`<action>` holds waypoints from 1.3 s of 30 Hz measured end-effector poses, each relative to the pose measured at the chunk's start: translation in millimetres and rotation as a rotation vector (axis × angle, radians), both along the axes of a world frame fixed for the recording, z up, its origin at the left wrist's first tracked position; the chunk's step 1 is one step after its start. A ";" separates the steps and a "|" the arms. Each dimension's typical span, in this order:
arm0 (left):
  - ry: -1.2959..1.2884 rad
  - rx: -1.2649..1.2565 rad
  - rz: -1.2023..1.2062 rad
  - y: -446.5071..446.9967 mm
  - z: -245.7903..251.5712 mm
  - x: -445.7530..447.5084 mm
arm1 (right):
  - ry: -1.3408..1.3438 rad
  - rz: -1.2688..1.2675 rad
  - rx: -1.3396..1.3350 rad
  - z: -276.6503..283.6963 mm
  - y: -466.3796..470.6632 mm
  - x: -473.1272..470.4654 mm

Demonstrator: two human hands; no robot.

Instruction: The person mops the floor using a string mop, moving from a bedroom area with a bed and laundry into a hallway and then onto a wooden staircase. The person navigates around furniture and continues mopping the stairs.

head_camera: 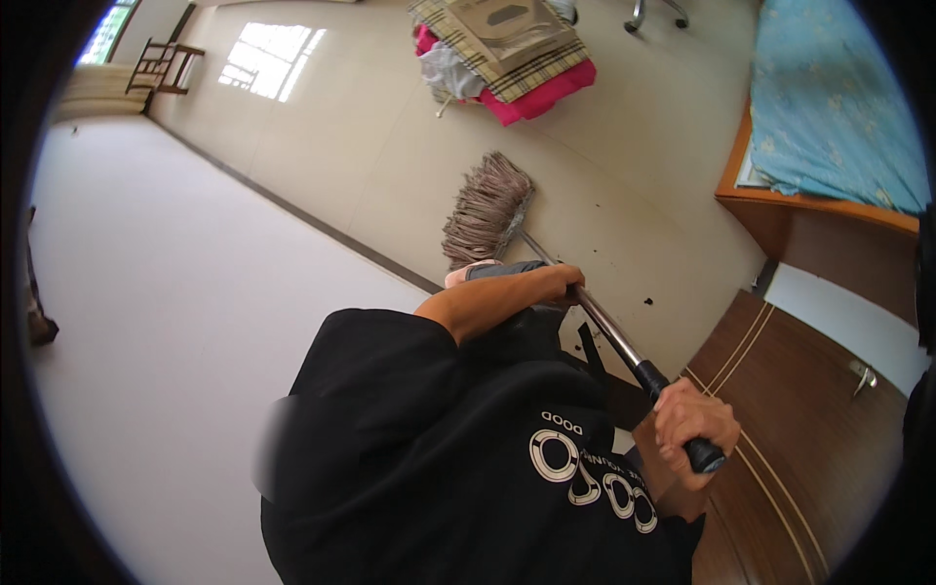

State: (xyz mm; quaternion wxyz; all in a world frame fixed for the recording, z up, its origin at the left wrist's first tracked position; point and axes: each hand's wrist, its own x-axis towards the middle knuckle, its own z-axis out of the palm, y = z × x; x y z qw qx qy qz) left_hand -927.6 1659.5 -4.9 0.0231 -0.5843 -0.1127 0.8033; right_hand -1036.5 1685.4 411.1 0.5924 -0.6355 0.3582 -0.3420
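A string mop stands at a slant before me, its brownish-grey strands (486, 212) spread over the tiled floor. The metal pole (608, 322) rises from the clamp towards my right side. Around the middle of this pole my left hand (569, 283) is closed, the arm reaching across my body. My right hand (695, 428) grips the black handle end (651, 379) at the top, with the tip sticking out below the fingers. The mop head lies close to a pink shoe (468, 273), partly covered by grey trousers.
Dark crumbs (648, 300) dot the floor (658, 190). Ahead, a cardboard box (512, 29) sits on plaid and pink cloths. To the right are a wood-framed bed (812, 205) with a blue floral cover and a brown door (812, 387). A white wall (183, 292) runs along the left.
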 end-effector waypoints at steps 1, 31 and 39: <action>0.014 0.053 -0.026 -2.5 3.0 -12.2 | 0.034 -0.032 -0.005 4.0 6.0 -5.6; 0.478 -0.089 -0.117 -214.9 241.8 -122.1 | 0.025 -0.645 -0.481 145.7 -70.5 -116.0; 0.231 -0.064 -0.103 -309.6 1.4 -120.2 | -0.203 -1.143 -0.010 -14.6 -160.9 -112.2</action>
